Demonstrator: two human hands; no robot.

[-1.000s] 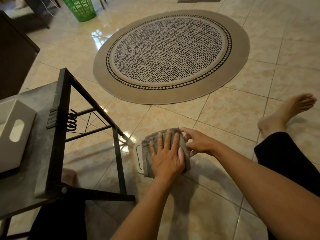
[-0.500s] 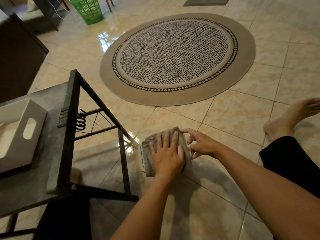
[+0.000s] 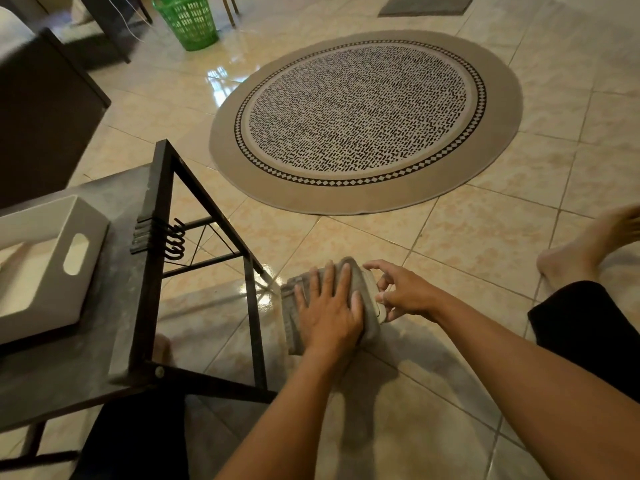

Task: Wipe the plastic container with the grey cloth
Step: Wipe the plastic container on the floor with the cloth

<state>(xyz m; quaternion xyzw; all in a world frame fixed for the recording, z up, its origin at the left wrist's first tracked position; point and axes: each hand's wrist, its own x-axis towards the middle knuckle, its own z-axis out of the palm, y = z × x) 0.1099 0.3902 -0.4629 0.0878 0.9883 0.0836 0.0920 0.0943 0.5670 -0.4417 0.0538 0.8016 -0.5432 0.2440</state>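
Observation:
A folded grey cloth lies over a pale plastic container on the tiled floor. My left hand presses flat on the cloth, fingers spread. The container is mostly hidden; only its right edge shows beside the cloth. My right hand grips that right edge with thumb and fingertips, holding it steady.
A low dark table with a black metal frame and hooks stands at the left, carrying a white handled tray. A round patterned rug lies ahead, a green basket far back. My foot rests at the right.
My left hand has slid the cloth to the left across the container, uncovering its right edge. My right hand keeps its hold. The view shifted so everything sits further right.

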